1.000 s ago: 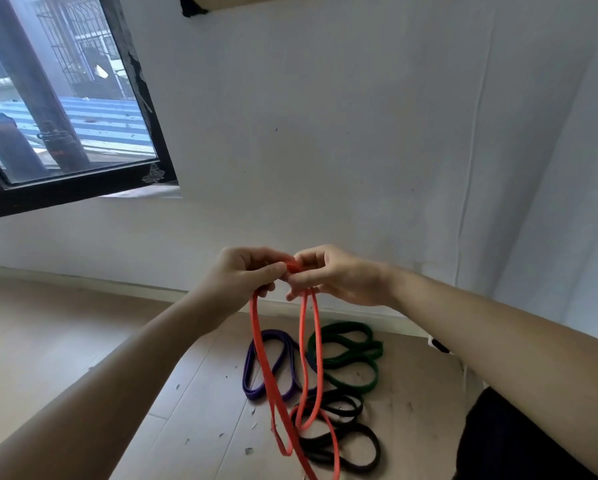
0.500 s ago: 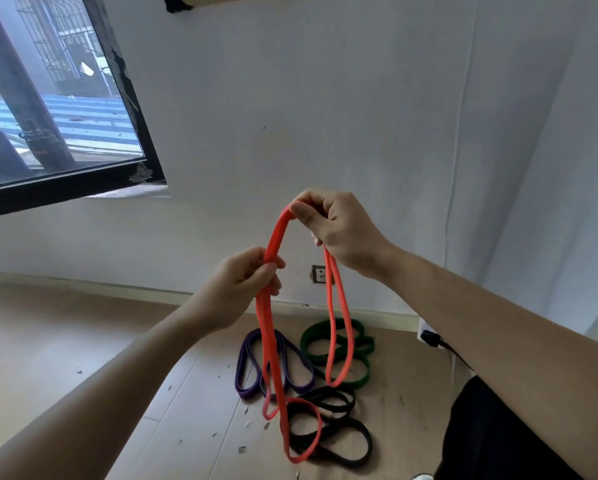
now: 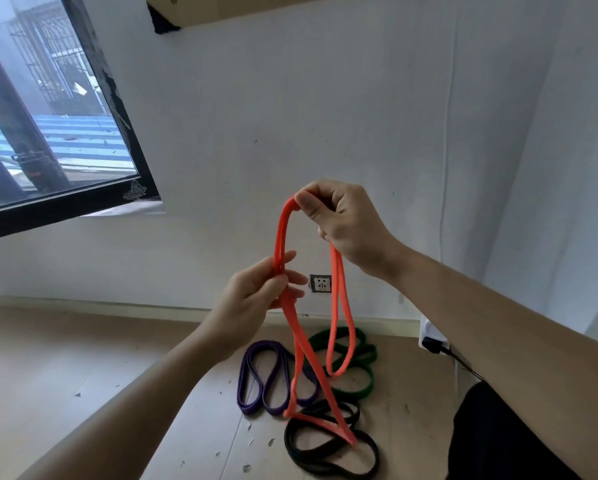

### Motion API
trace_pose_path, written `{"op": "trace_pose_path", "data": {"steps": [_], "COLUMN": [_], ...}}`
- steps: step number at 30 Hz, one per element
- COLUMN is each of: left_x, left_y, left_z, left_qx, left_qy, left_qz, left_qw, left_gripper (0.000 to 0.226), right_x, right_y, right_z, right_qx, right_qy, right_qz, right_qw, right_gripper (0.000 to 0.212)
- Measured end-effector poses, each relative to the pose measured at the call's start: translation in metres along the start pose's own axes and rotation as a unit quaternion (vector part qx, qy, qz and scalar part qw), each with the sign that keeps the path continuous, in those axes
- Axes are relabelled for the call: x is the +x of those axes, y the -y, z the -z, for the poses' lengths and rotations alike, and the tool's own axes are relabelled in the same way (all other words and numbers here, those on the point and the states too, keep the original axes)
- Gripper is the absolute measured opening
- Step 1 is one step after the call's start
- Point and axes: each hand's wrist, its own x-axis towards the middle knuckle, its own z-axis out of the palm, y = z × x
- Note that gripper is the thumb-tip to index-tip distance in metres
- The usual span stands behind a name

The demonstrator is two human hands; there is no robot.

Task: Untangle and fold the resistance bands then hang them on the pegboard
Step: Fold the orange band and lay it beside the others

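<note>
- Folding step, by the look of it: the orange band [image 3: 339,320] is up in the air in front of the white wall [image 3: 359,116], doubled over into hanging loops.
- Right hand [image 3: 342,223] is on top, fingers curled shut around the bend of the band, one loop dangling straight down from under the palm.
- Left hand [image 3: 256,299] sits lower and to the left, thumb and fingers pinched closed on the paired strands that run up to the right hand; below it the strands spread and the lowest loop hangs over the bands on the floor.
- Next move, I'd judge: gather the two hanging loops together so the band stacks evenly, then carry it up to the pegboard. That wants the left hand sliding down the strands without letting them twist.
- Only a wooden edge [image 3: 228,8] with a dark corner shows at the top; whether that's the pegboard I can't tell.
- Still waiting on the wooden floor [image 3: 65,375], near the foot of the wall: purple band [image 3: 256,382], green band [image 3: 359,375] and black band [image 3: 328,455], overlapping one another.
- In the way: the orange loop hangs low over that pile and could snag it; a plug and cable [image 3: 443,351] lie at the right, a wall socket [image 3: 320,283] behind the hands.
</note>
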Motion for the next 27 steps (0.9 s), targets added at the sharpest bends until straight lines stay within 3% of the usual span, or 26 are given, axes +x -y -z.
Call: {"op": "trace_pose_path", "data": {"steps": [10,17,23,27], "left_x": [-0.004,-0.007,-0.006,-0.005], "left_y": [-0.005,0.007,0.009,0.008], "left_z": [-0.005,-0.011,-0.013,-0.009], "left_qx": [-0.120,-0.116,-0.103,-0.112], "left_qy": [0.032,0.076,0.088,0.090], "left_qz": [0.057,0.093,0.097,0.095], "left_qw": [0.991,0.986,0.986,0.985], "left_gripper": [0.036,0.032,0.025,0.032], "right_x": [0.005,0.012,0.015,0.016], "right_y": [-0.002,-0.003,-0.015,-0.025], "right_z": [0.019,0.034,0.042,0.047], "right_qx": [0.143,0.276,0.322,0.345], "right_qy": [-0.046,-0.088,-0.106,-0.106], "right_qz": [-0.055,-0.103,-0.139,-0.163], "right_qw": [0.987,0.952,0.930,0.918], "right_gripper": [0.025,0.034,0.030,0.030]}}
